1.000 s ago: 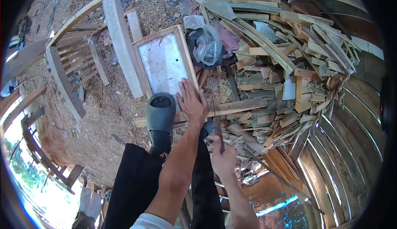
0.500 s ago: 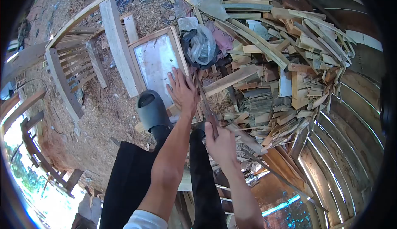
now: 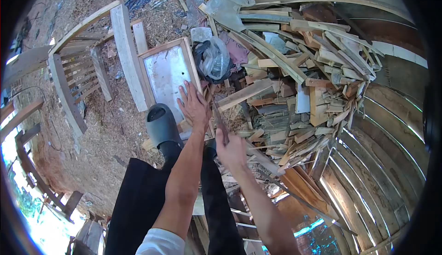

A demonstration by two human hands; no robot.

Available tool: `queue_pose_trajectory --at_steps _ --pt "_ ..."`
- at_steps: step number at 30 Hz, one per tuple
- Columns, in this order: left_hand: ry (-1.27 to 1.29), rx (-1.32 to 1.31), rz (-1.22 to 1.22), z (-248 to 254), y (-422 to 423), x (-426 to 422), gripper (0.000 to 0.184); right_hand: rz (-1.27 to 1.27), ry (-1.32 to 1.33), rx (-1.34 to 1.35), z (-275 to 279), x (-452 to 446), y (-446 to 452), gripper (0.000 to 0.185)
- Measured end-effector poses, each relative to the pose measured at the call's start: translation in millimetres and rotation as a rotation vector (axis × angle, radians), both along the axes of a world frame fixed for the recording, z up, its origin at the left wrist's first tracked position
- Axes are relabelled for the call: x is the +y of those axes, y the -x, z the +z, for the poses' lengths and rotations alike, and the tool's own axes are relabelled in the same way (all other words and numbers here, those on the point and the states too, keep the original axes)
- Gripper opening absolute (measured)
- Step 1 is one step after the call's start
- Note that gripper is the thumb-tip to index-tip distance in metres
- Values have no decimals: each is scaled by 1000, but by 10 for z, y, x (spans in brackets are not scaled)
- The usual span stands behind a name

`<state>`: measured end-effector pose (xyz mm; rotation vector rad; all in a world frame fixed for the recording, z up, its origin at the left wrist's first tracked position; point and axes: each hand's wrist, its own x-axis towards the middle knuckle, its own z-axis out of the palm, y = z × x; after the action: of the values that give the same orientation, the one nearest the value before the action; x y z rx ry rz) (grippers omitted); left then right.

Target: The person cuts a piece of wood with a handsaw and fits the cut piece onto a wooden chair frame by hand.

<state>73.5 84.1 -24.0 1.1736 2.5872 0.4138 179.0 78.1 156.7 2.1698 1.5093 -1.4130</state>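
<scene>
Left hand (image 3: 195, 107) lies spread on the framed panel (image 3: 164, 73) by its right edge; right hand (image 3: 231, 151) grips a probable saw (image 3: 220, 121); floor (image 3: 103, 158) opens leftward.

No readable text, label, brand, number or sign in your view: none legible on framed panel (image 3: 166, 73) under your left hand (image 3: 195, 107), nor on grey shoe (image 3: 162, 128).

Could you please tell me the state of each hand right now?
Left hand: open, laid on the framed white panel.
Right hand: closed, holding a long, thin tool.
</scene>
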Motion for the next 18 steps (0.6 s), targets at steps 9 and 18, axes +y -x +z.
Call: queue_pose_trajectory --at_steps 9,18 --pt "28 -40 -5 64 -10 -70 46 -35 5 78 150 -52 -112 51" --pt "42 -82 -9 60 34 -58 50 6 200 -49 870 213 244 50"
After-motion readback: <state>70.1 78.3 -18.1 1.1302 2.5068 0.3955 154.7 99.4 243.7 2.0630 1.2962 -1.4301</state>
